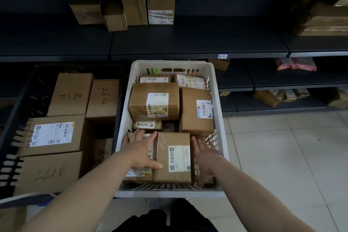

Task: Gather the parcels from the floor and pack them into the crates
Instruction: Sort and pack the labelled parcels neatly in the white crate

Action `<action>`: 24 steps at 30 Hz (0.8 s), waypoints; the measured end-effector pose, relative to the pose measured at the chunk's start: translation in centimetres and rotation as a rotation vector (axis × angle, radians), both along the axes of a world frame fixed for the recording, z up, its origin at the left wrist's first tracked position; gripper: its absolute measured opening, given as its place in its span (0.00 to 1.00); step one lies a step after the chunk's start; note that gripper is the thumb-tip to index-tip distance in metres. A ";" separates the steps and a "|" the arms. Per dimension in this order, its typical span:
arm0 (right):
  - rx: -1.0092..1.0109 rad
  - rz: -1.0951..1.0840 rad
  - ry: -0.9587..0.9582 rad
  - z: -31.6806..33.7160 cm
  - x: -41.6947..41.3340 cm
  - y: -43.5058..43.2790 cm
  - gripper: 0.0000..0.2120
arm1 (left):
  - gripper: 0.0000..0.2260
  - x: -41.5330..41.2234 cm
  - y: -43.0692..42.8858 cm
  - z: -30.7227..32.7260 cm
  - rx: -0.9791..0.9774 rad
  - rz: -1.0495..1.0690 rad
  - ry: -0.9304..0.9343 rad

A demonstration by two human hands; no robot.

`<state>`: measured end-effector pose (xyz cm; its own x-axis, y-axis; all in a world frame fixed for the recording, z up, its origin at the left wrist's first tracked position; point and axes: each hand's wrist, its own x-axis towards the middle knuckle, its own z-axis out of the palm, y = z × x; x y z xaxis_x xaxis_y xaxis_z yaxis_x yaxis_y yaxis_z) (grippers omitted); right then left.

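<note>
- The white crate [172, 62] is standing on the tiled floor [282, 156] in front of the dark shelves [188, 43], packed with brown parcels.
- A labelled parcel [174, 158] is lying at the near end of this crate, between the two hands.
- The left hand [140, 149] is lying flat, fingers straight, on a lower parcel [139, 173] just to the left, with its thumb reaching onto the labelled parcel's near left corner.
- The right hand [205, 153] is spreading wide and holding nothing, palm turned toward the labelled parcel's right side, in the gap between it and the crate wall. Whether it is touching the parcel cannot be told.
- Beyond the hands, a large parcel [154, 101] and a taller parcel [196, 111] are sitting side by side in the crate, with smaller ones around them.
- The black crate [20, 111] is standing just left of the white one, holding bigger boxes, among them a box marked 2616 [49, 173].
- A few more cartons [161, 11] are standing on the shelf above, and a pink bag [296, 64] is lying on a lower shelf to the right.
</note>
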<state>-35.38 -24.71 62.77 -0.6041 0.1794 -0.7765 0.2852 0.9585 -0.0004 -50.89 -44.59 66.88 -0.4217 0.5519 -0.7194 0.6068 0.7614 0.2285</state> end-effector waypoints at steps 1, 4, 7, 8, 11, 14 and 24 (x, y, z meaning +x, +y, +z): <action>-0.002 0.005 0.011 0.0 0.0 0.1 0.75 | 0.55 0.0 0.1 0.1 -0.002 0.009 -0.002; -0.013 0.013 0.048 0.2 0.3 0.1 0.73 | 0.58 0.5 0.9 0.4 0.013 0.051 -0.006; -0.024 0.010 0.075 0.0 0.4 0.3 0.71 | 0.58 1.7 1.9 0.1 0.070 0.059 -0.046; -0.022 0.015 0.069 -0.1 0.4 0.3 0.72 | 0.57 1.9 2.0 -0.1 0.069 0.048 -0.053; -0.016 0.025 0.080 -0.2 0.3 0.4 0.70 | 0.56 1.9 1.9 -0.4 0.054 0.048 -0.049; -0.010 0.007 0.042 -0.2 0.2 0.4 0.70 | 0.57 1.7 2.0 -0.3 0.044 0.047 -0.054; -0.038 -0.024 0.029 0.0 -0.1 0.5 0.75 | 0.64 3.7 3.3 -0.2 0.038 0.070 0.056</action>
